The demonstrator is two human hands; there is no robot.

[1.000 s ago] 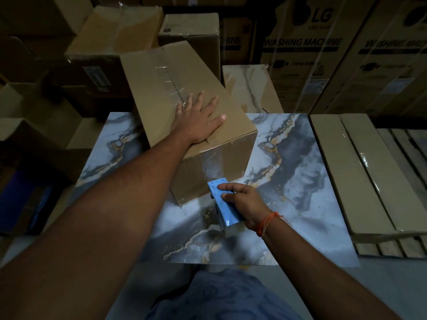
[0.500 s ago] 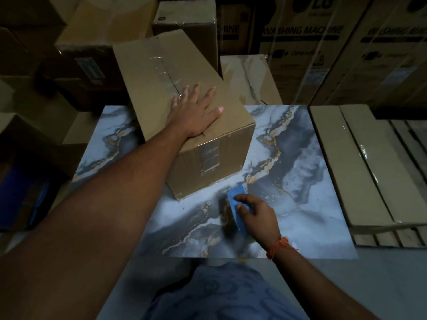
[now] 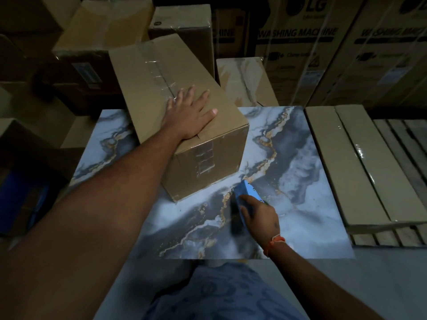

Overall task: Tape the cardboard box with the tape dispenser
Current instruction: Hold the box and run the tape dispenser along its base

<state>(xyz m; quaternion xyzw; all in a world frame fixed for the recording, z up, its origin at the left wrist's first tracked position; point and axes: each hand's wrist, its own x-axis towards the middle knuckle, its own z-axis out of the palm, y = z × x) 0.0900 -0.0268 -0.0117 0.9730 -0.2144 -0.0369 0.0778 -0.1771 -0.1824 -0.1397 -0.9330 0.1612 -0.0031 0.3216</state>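
While the room around it is lying in dim light, a stack of brown cartons (image 3: 76, 56) is sitting at the far left, beyond the edge of the marble-patterned table (image 3: 300, 181). Moving right, the left hand (image 3: 188, 114) is lying flat and open, fingers spread, on top of the cardboard box (image 3: 161, 93), near its close end. The box is resting on the table at an angle, its far end reaching past the table's back edge. Clear tape (image 3: 159, 75) is running along its top seam and continuing down the near end face, where it is showing wrinkles.

Just right of the box's near corner, apart from it, the right hand (image 3: 261, 217) is closing around the blue tape dispenser (image 3: 247, 195), holding it low over the tabletop; whether it is touching the surface cannot be told. An orange thread (image 3: 273, 242) is circling that wrist.

Further right, flat cardboard packs (image 3: 346, 162) are lying beside the table on wooden slats (image 3: 406, 144). Behind them, large cartons printed "WASHING MACHINE" (image 3: 298, 33) are standing along the back.
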